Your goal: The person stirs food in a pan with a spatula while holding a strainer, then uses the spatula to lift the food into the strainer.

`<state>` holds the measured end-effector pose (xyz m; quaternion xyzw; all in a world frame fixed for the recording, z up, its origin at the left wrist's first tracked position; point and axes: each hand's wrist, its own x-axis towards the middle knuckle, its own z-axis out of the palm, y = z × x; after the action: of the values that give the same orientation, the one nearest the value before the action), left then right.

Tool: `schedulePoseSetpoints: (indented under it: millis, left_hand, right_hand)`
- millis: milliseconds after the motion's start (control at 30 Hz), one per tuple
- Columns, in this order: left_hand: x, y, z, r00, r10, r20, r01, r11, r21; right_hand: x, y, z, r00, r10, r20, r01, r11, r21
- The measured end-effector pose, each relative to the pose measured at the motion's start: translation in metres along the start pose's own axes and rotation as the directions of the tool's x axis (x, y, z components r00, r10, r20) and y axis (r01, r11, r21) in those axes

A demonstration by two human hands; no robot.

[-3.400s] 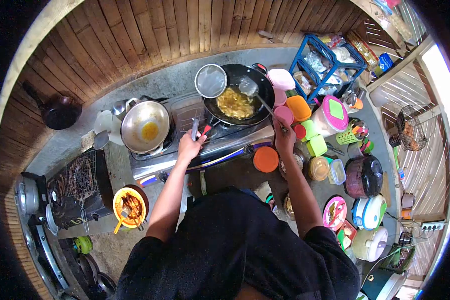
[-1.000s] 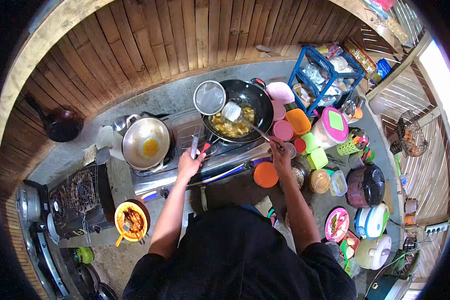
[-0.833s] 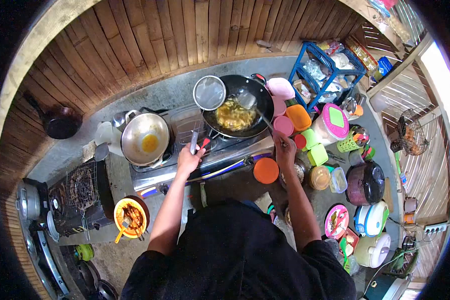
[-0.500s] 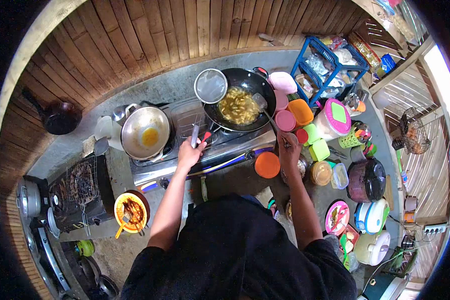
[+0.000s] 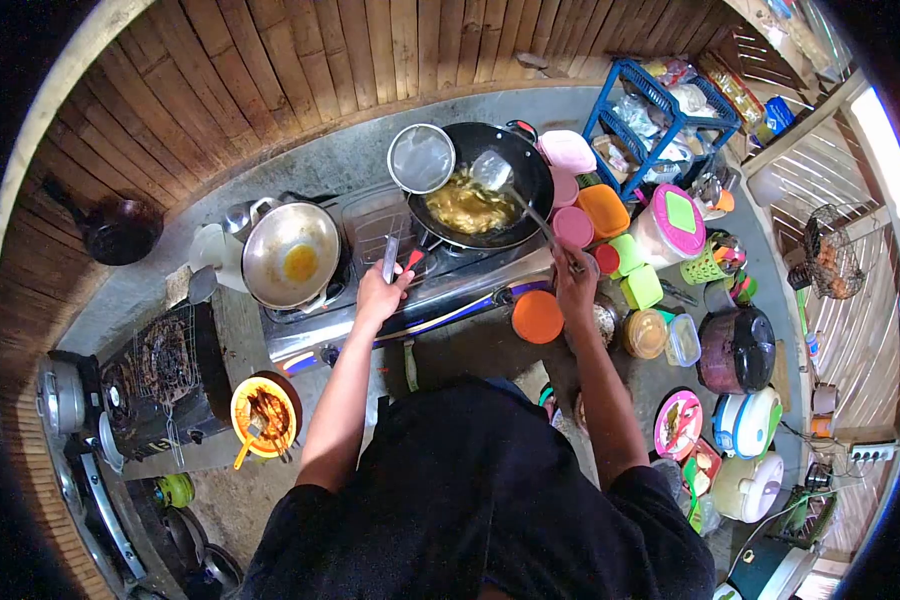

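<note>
A round mesh strainer [image 5: 421, 158] sits over the left rim of a black wok [image 5: 530, 165]. My left hand [image 5: 380, 294] is closed on the strainer's handle, close to the wok's red-tipped handle [image 5: 412, 262]; whether it touches that too I cannot tell. Inside the wok, yellowish pieces of food [image 5: 467, 205] lie in bubbling oil. My right hand [image 5: 576, 282] grips the long handle of a metal spatula [image 5: 491, 170], whose blade is raised at the wok's back, above the food.
A two-burner gas stove [image 5: 400, 320] carries the wok and a pale pan [image 5: 262, 262] with some yellow oil. Lidded containers [image 5: 604, 215] crowd the wok's right side, before a blue rack [image 5: 660, 105]. An orange bowl [image 5: 244, 415] with dark sauce stands at lower left.
The spatula's blade has moved up and left, from the right of the food to the wok's back. My right hand has shifted slightly, while the left hand and strainer stay nearly still.
</note>
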<state>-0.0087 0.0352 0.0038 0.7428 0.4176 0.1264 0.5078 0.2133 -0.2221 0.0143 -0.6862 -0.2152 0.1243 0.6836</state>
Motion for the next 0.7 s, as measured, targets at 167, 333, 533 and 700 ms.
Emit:
schedulePoseSetpoints:
  millis: [167,333,533,700]
  left_hand:
    - [-0.001,0.001,0.001,1.000,-0.008,-0.003,0.008,1.000,-0.027]
    - [-0.001,0.002,0.000,1.000,-0.018,0.001,0.018,0.998,-0.052]
    - [0.000,-0.002,0.001,1.000,0.003,-0.003,-0.003,1.000,-0.016]
    - [-0.002,-0.001,0.001,1.000,-0.011,-0.006,0.011,0.999,-0.033]
  right_hand:
    - [0.025,0.012,-0.015,0.933,-0.351,-0.076,0.277,0.838,-0.470]
    - [0.030,0.018,-0.016,0.954,-0.289,-0.078,0.200,0.809,-0.553]
    - [0.013,0.000,0.004,0.991,-0.042,-0.128,0.034,0.997,-0.067]
    - [0.008,-0.008,0.007,0.993,0.114,0.001,-0.114,0.990,0.081]
